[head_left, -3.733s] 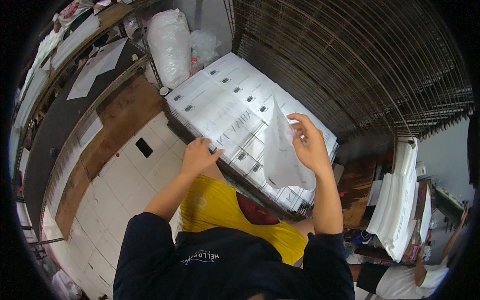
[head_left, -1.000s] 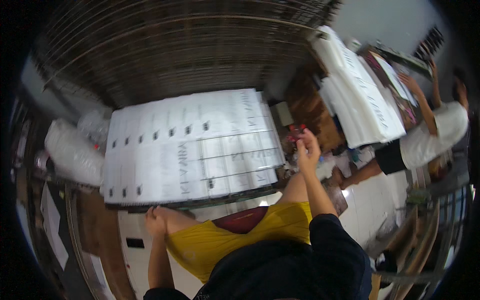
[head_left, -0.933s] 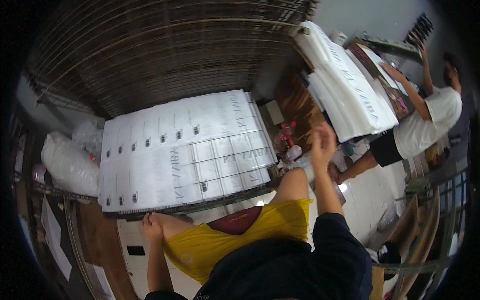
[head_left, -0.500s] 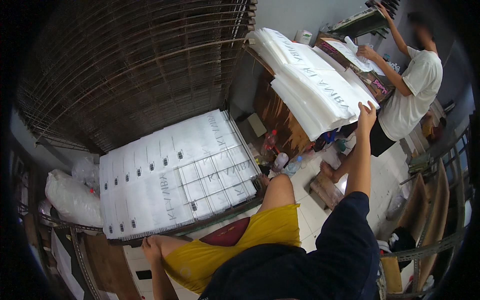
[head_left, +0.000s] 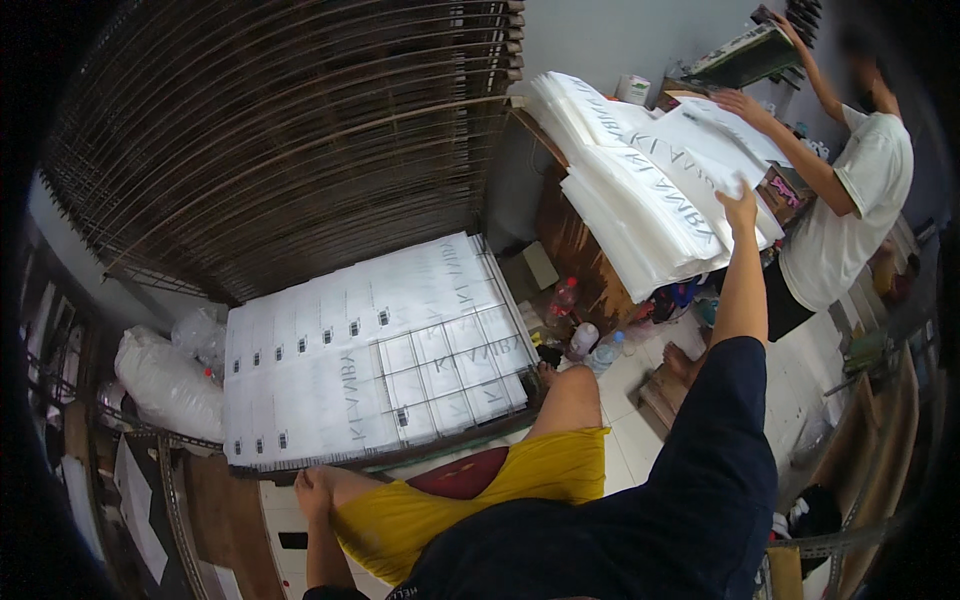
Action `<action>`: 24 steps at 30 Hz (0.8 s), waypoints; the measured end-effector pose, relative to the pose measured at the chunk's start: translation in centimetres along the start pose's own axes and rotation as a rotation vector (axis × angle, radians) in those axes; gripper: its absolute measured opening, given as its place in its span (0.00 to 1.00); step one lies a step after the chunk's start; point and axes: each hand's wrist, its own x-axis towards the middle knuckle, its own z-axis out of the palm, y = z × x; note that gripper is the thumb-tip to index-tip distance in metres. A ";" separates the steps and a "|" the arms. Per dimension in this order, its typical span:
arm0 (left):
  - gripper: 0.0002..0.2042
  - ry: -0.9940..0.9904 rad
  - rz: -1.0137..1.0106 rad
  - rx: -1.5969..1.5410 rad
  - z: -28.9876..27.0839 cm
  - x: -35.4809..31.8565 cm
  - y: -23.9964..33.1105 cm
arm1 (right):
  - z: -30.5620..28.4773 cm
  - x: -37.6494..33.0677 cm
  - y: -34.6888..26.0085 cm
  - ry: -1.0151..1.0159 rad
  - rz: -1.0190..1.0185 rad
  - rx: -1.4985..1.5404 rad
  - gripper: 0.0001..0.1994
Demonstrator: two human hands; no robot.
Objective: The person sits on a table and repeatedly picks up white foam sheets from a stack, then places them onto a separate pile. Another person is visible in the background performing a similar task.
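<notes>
My right hand (head_left: 738,208) reaches out over a stack of white printed sheets (head_left: 640,205) at the upper right. Its thumb and fingers are apart at the near edge of the top sheets, and I see no grip on them. One loose printed sheet (head_left: 672,142) lies slanted across the stack, between my hand and a co-worker's hand (head_left: 745,105). My left hand (head_left: 312,490) rests by my left knee with its fingers curled in and nothing visible in them. Close by it, a wire rack (head_left: 455,345) lies over rows of printed white sheets (head_left: 300,390).
Wire racks (head_left: 290,150) stand tilted up behind the laid-out sheets. A co-worker in a white shirt (head_left: 850,210) holds a raised framed screen (head_left: 740,58) at the far right. Plastic bottles (head_left: 605,352) stand on the floor; a bulging clear bag (head_left: 170,385) sits at the left.
My right hand has moved from the stack's corner farther over it, and its fingers have parted. A loose sheet now lies askew on top. The co-worker's hand has shifted outward; my left hand stays put.
</notes>
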 end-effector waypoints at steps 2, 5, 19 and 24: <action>0.35 0.047 0.019 0.057 -0.2 -1.8 2.3 | 1.3 -0.4 0.5 -0.231 -0.048 0.034 0.21; 0.34 0.133 -0.047 0.066 -0.9 -3.4 4.0 | 2.5 -1.5 -1.5 -0.257 -0.220 -0.066 0.16; 0.36 0.243 1.217 -0.130 -4.6 -10.6 40.9 | -9.6 -18.9 -33.4 -0.072 -1.175 0.104 0.03; 0.31 0.261 1.329 -0.171 -3.8 -12.8 47.7 | -8.6 -27.7 -39.3 -0.463 -1.200 0.365 0.03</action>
